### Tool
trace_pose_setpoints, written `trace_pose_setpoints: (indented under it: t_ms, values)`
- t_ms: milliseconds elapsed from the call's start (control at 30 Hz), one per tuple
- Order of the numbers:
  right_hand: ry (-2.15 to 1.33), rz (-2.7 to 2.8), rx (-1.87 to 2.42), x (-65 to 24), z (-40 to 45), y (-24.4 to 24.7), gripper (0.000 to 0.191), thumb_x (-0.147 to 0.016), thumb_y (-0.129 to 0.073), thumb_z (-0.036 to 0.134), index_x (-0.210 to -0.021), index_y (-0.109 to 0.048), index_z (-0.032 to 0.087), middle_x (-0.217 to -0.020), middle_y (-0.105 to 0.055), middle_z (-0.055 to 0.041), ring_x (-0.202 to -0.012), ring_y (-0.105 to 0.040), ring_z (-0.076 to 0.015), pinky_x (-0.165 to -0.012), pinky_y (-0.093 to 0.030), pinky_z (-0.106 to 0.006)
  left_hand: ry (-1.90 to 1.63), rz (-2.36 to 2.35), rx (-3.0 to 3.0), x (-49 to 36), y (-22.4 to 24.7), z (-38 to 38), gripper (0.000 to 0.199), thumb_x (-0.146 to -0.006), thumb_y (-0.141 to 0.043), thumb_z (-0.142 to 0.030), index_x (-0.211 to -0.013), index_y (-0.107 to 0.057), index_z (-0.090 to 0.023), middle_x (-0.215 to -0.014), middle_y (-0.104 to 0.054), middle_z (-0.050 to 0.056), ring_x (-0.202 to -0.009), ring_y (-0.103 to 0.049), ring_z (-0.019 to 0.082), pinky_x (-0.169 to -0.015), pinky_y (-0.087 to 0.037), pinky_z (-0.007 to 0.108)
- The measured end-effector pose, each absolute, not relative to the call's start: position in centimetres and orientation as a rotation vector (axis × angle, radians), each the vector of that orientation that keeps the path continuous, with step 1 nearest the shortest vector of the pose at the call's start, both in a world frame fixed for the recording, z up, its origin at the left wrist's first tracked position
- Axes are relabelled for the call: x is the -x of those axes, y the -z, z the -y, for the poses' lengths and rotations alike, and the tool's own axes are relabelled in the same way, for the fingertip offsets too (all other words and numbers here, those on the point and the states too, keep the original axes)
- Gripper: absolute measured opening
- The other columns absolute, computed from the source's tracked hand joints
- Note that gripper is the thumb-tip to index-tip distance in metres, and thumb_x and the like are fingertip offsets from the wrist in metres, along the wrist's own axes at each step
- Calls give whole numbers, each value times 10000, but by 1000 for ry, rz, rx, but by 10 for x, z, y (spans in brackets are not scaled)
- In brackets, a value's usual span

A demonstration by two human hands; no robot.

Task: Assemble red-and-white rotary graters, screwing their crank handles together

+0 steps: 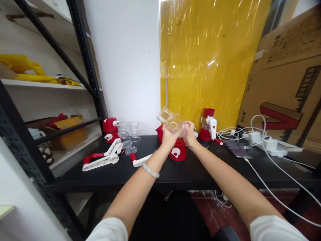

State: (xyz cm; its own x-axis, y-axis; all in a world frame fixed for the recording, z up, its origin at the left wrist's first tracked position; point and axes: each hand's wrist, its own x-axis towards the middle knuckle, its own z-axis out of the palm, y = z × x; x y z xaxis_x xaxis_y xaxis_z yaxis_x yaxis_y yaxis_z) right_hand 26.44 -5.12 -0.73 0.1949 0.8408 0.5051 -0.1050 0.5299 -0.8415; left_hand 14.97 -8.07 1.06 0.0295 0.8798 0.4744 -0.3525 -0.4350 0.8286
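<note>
Both hands are raised over the black table, closed around a clear plastic grater housing [173,123] with a square chute tilted up to the left. My left hand [170,136] grips its lower left side, and a pale bangle circles that wrist. My right hand [190,134] holds the right side; the exact finger contact is partly hidden. Just below them stands a red base [178,152] with a white knob on its front. A white crank handle [141,161] with a red grip lies left of the base, partly behind my left forearm.
An assembled red rotary grater [207,125] stands at the back right. To the left lie white crank handles [105,160], clear plastic housings [129,134] and stacked red bases [110,129]. White cables [263,157] and a phone [237,149] occupy the right. A black shelf rack [85,50] borders the left.
</note>
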Motion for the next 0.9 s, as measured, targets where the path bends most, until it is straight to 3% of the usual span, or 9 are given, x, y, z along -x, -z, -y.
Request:
trace_pose_setpoints:
  t_ms: [133,233,300,367,433,500,667,900]
  values:
    - [-600,1365,822,-265,59,13,506,-744,-577,642,-1083,-430,297,-1123,-531,-54,-1055,-576,-232,-865,-524,-429,-1696,-559,-1181,-142,-15,64,821,-535,-903,-303,-1151,-372,-192,-1178,-633,151,-1019,-668,235,-938,-505,427]
    - [-500,1478,883,-283,67,0,487,-698,-653,637,-947,-497,248,-1003,-554,-56,-943,-586,-240,-908,-489,-480,-1573,-485,-1256,-127,-15,53,704,-546,-893,-320,-1061,-432,-190,-1059,-674,95,-923,-692,220,-925,-508,469]
    - [-403,1497,932,-298,72,-20,435,-728,-634,636,-844,-532,230,-941,-552,-69,-981,-557,-265,-993,-411,-529,-1426,-442,-1293,-117,-15,48,665,-574,-877,-347,-1057,-447,-191,-1016,-689,79,-891,-700,226,-918,-502,508]
    - [-191,1518,972,-309,75,-44,449,-732,-649,618,-930,-543,229,-1019,-564,-92,-1021,-552,-276,-998,-406,-535,-1238,-363,-1342,-110,-15,44,657,-602,-859,-371,-1094,-462,-192,-1016,-700,88,-901,-704,250,-916,-492,538]
    - [-79,1587,937,-313,75,-68,575,-717,-684,594,-1131,-504,238,-1147,-567,-115,-1088,-556,-278,-984,-436,-516,-1083,-263,-1414,-107,-14,40,662,-619,-849,-373,-1138,-483,-186,-1044,-705,112,-953,-696,278,-937,-476,544]
    - [-184,1693,929,-311,70,-86,731,-679,-728,582,-1262,-446,243,-1199,-562,-128,-1109,-574,-281,-955,-471,-507,-1007,-187,-1489,-108,-11,34,651,-633,-841,-371,-1158,-508,-176,-1070,-705,131,-1004,-681,294,-965,-458,533]
    - [-394,1738,1041,-298,52,-95,873,-587,-830,476,-1326,-438,227,-1262,-553,-149,-1073,-622,-286,-953,-482,-537,-984,-143,-1581,-111,2,19,703,-665,-813,-437,-1238,-490,-189,-1161,-680,150,-1098,-641,322,-1009,-415,548]
    - [-564,1757,835,-301,40,-84,807,-541,-867,254,-1252,-493,181,-1127,-651,-138,-1099,-625,-271,-1015,-446,-520,-1016,-396,-1768,-105,14,10,863,-567,-884,-290,-1319,-468,-209,-1337,-574,172,-1288,-508,312,-1107,-310,530]
